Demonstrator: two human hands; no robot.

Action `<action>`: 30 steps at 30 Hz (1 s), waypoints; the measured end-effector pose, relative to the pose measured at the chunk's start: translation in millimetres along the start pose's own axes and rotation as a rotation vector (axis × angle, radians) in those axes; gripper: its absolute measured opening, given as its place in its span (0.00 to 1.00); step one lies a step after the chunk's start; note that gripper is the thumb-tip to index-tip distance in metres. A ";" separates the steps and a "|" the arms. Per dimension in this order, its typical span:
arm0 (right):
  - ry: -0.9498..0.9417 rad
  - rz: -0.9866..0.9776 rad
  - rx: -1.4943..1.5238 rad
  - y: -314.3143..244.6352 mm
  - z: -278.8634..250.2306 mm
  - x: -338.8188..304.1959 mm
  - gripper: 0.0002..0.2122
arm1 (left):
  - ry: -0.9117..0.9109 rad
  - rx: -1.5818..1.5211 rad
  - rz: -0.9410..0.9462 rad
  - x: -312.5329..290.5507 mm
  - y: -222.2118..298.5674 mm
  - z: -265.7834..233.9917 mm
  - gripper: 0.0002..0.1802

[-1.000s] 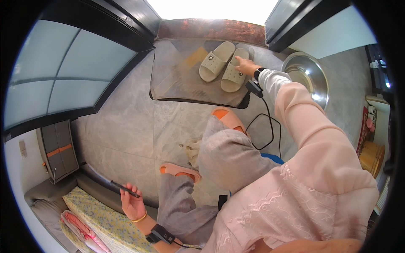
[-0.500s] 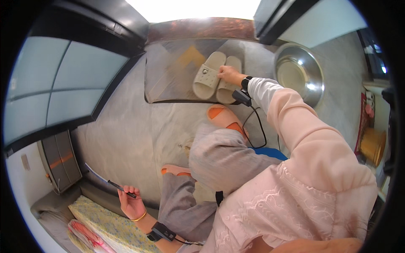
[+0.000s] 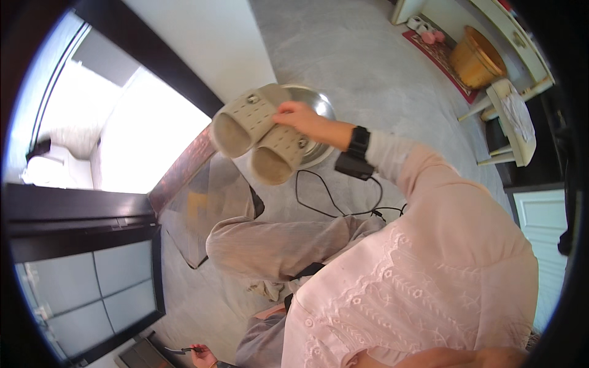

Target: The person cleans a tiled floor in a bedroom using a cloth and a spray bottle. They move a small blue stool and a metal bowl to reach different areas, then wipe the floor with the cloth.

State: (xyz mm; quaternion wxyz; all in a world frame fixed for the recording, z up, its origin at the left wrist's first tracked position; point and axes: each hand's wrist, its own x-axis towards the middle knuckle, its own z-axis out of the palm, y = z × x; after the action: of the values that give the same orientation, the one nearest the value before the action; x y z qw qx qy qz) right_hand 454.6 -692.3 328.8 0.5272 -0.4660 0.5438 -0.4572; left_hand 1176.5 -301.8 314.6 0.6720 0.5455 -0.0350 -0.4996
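Note:
A pair of beige slide slippers (image 3: 238, 121) with perforated straps hangs from my right hand (image 3: 305, 121), whose fingers are closed on them where the two meet. They are lifted off the floor and overlap the shiny metal basin (image 3: 322, 105), hiding much of it. Whether they touch its rim I cannot tell. Low at the lower edge, my left hand (image 3: 203, 357) is closed round the black handle of a slim, long tool (image 3: 176, 351). Its exact kind is too small to make out.
A doormat (image 3: 211, 187) lies by the bright open doorway at the left. A black cable (image 3: 325, 196) loops from my right wrist over the floor. Toward the far right stand a wooden bucket (image 3: 475, 60) on a red rug (image 3: 432, 55) and a white stool (image 3: 512, 116).
My right hand has picked the slippers up off the doormat and carried them to the basin. My view has turned right. The left hand still holds the slim tool.

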 end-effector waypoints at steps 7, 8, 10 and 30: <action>0.662 0.134 -0.230 102.9 -211.4 -60.0 0.13 | -0.057 0.067 -0.041 31.4 5.9 68.4 0.13; 0.765 0.154 -0.326 130.0 -226.7 -68.7 0.13 | -0.065 0.080 -0.036 40.8 12.7 77.3 0.13; 0.872 0.273 -0.065 187.4 -267.9 -101.7 0.13 | -0.073 0.105 -0.014 40.7 15.1 100.6 0.14; 0.746 0.366 -0.369 432.4 -329.7 -177.3 0.26 | 0.003 0.198 -0.076 21.4 14.7 207.5 0.10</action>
State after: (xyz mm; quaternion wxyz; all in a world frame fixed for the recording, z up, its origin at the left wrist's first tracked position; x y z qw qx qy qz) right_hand 116.0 -451.2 -64.1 0.2754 -0.2519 0.8425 -0.3886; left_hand 1073.7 -463.3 398.8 0.5956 0.6109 -0.0625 -0.5179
